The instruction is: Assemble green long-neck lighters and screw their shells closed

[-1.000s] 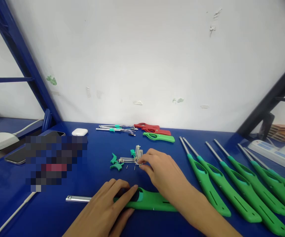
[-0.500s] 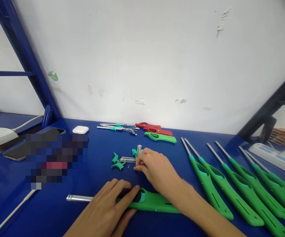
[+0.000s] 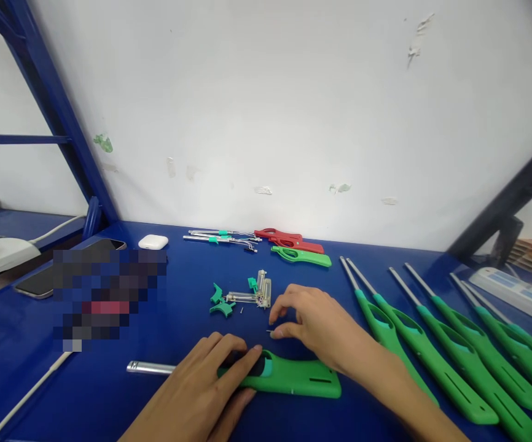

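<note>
My left hand (image 3: 211, 383) is closed round a green gas lighter (image 3: 293, 377) lying across the front of the table, its metal tube (image 3: 150, 368) pointing left. My right hand (image 3: 312, 322) is above the lighter's handle, thumb and forefinger apart. A tiny metal pin or screw (image 3: 269, 331) is by the thumb tip; whether it touches the thumb I cannot tell. Just beyond are clear fuel tanks (image 3: 266, 291) with metal fittings, green triggers (image 3: 222, 308), a small green part (image 3: 252, 283) and another small pin or screw (image 3: 241, 310).
Several green lighters (image 3: 454, 350) lie in a row at right. Metal tubes with wires (image 3: 220, 238), red handle shells (image 3: 289, 240) and a light green shell (image 3: 303, 256) are at the back. A white case (image 3: 153, 242), a phone (image 3: 35, 285) and a cable (image 3: 31, 393) are at left.
My right hand has drawn back to the right from the fuel tanks, and its fingers have spread. The tiny pin has shifted nearer to me. My left hand stays on the lighter.
</note>
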Tool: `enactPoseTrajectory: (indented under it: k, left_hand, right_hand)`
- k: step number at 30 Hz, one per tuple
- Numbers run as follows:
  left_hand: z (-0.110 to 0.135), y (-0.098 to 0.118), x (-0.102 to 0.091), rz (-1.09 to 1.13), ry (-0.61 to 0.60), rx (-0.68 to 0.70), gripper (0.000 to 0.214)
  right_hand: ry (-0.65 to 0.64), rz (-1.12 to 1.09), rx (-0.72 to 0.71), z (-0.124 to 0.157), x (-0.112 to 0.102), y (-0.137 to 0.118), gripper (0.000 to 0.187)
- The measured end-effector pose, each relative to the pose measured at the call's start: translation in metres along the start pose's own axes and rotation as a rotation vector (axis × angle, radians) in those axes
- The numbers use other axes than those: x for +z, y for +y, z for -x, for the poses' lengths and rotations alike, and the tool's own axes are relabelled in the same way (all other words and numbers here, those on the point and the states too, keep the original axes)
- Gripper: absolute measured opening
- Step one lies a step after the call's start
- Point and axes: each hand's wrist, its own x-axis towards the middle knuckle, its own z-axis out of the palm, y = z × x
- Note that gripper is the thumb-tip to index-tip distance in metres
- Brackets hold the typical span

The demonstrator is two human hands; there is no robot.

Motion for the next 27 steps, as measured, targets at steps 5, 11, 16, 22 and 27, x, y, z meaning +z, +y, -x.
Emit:
enactPoseTrajectory:
  k: [5, 11, 16, 22, 27]
  left_hand:
    - [0.001, 0.0, 0.002, -0.01, 0.04, 0.01, 0.041]
    - [0.002, 0.001, 0.003, -0.028, 0.066, 0.028, 0.04]
    - [0.002, -0.001, 0.003, -0.05, 0.089, 0.036, 0.041]
    - [-0.002, -0.003, 0.005, -0.077, 0.166, 0.089, 0.037]
    - [-0.002, -0.001, 0.002, -0.078, 0.182, 0.079, 0.037]
  right_hand:
    - [-0.016, -0.018, -0.025, 0.0, 0.006, -0.008, 0.014]
    - [-0.021, -0.006, -0.064, 0.008, 0.0, -0.01, 0.018]
    - [0.034, -0.015, -0.044, 0.032, -0.008, 0.002, 0.023]
    - [0.005, -0.123, 0.011, 0.081, -0.021, 0.03, 0.029]
    - [-0.014, -0.125, 0.03, 0.1, -0.023, 0.047, 0.025]
